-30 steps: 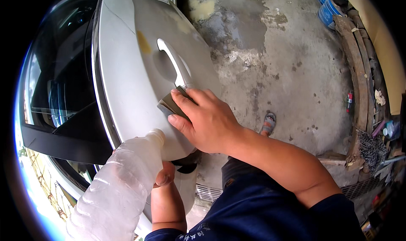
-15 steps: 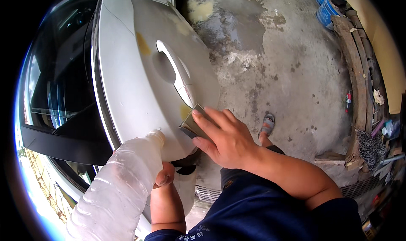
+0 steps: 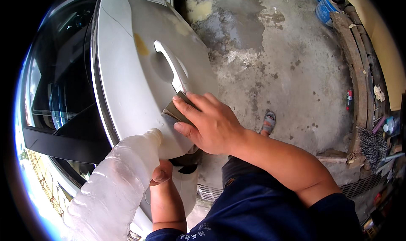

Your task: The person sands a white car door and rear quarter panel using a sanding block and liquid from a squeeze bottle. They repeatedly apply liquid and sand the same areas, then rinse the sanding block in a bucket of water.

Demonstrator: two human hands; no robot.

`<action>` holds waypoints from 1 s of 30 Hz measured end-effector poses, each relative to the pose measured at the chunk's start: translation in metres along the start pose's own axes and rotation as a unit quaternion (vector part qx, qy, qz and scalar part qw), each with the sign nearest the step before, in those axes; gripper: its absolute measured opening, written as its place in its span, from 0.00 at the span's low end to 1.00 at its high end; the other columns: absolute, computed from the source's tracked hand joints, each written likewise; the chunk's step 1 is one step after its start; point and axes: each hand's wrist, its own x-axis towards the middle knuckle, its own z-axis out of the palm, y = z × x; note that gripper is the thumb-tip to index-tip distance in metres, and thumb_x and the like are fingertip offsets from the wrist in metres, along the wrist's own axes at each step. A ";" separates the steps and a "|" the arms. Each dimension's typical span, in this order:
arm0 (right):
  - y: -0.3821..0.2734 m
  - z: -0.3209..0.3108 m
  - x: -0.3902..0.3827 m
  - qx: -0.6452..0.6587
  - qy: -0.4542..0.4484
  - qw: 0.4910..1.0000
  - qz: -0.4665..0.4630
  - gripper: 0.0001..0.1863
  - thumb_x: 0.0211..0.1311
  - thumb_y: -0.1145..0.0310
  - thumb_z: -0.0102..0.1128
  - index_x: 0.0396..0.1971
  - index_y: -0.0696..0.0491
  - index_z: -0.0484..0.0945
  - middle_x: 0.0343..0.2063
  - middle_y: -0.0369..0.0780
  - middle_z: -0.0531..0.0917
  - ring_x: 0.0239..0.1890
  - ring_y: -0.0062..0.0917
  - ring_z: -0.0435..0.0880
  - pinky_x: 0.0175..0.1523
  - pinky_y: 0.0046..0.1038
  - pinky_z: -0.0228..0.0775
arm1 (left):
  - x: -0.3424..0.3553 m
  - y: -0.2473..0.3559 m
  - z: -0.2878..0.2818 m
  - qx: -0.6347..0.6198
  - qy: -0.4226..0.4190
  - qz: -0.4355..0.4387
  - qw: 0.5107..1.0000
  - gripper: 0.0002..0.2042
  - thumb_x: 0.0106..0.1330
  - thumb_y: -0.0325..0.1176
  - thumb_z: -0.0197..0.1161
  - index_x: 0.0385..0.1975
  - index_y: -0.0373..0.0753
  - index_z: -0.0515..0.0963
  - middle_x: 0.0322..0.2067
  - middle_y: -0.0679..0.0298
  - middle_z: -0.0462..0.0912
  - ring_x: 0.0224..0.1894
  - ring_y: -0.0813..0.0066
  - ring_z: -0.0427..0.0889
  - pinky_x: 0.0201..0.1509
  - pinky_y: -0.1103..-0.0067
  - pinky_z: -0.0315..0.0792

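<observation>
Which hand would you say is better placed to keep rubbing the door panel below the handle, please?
Probably the right hand: it presses the sanding pad flat on the car door, while the left hand grips the plastic bottle.

One silver car door (image 3: 139, 93), one door handle (image 3: 171, 69), one dark sanding pad (image 3: 176, 110), one clear plastic bottle (image 3: 114, 186), two hands, right hand (image 3: 211, 124) and left hand (image 3: 163, 175), one sandalled foot (image 3: 267, 123), two blue drums (image 3: 327, 2)

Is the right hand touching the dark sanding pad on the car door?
Touching. The head view shows the right hand pressing the sanding pad flat against the car door.
</observation>
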 end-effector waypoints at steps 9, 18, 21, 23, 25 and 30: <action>-0.008 -0.005 0.002 -0.004 0.014 1.000 -0.001 0.29 0.65 0.56 0.61 0.60 0.59 0.74 0.51 0.53 0.78 0.42 0.43 0.78 0.48 0.38 0.76 | -0.006 -0.006 0.002 -0.020 0.034 0.001 0.999 0.31 0.72 0.50 0.52 0.58 0.23 0.65 0.45 0.39 0.80 0.39 0.52 0.84 0.43 0.63 0.81; -0.016 -0.007 -0.001 -0.024 0.008 1.000 0.015 0.29 0.67 0.54 0.59 0.60 0.58 0.74 0.51 0.53 0.79 0.42 0.44 0.79 0.46 0.39 0.77 | -0.002 -0.005 0.013 0.020 0.070 0.017 0.997 0.32 0.71 0.51 0.53 0.58 0.23 0.66 0.44 0.40 0.80 0.40 0.54 0.84 0.44 0.64 0.81; -0.020 0.003 -0.006 -0.025 0.011 1.000 -0.001 0.28 0.67 0.54 0.59 0.60 0.58 0.74 0.52 0.53 0.79 0.43 0.44 0.79 0.46 0.39 0.77 | -0.002 -0.007 -0.004 0.050 0.041 0.019 0.998 0.32 0.71 0.52 0.53 0.57 0.23 0.66 0.45 0.39 0.80 0.41 0.54 0.84 0.45 0.64 0.81; -0.044 -0.012 -0.040 0.000 0.013 1.000 -0.026 0.29 0.67 0.54 0.59 0.60 0.58 0.74 0.51 0.53 0.79 0.42 0.43 0.80 0.45 0.40 0.77 | -0.007 -0.009 -0.007 0.043 0.009 0.014 0.999 0.32 0.71 0.51 0.53 0.58 0.23 0.66 0.46 0.39 0.80 0.42 0.54 0.84 0.46 0.64 0.81; -0.048 -0.016 -0.039 -0.001 0.022 0.999 -0.028 0.29 0.66 0.54 0.60 0.60 0.58 0.74 0.49 0.52 0.79 0.40 0.42 0.79 0.44 0.40 0.77 | -0.007 -0.009 -0.007 0.045 0.014 0.021 0.999 0.32 0.71 0.51 0.53 0.58 0.23 0.66 0.47 0.39 0.80 0.42 0.54 0.84 0.47 0.65 0.81; -0.022 -0.002 0.006 -0.005 -0.006 1.000 0.019 0.29 0.67 0.55 0.60 0.60 0.60 0.73 0.49 0.53 0.79 0.42 0.44 0.79 0.46 0.38 0.77 | -0.001 -0.009 0.001 0.058 0.047 0.050 0.996 0.30 0.73 0.50 0.51 0.57 0.22 0.66 0.46 0.40 0.81 0.43 0.54 0.85 0.48 0.65 0.80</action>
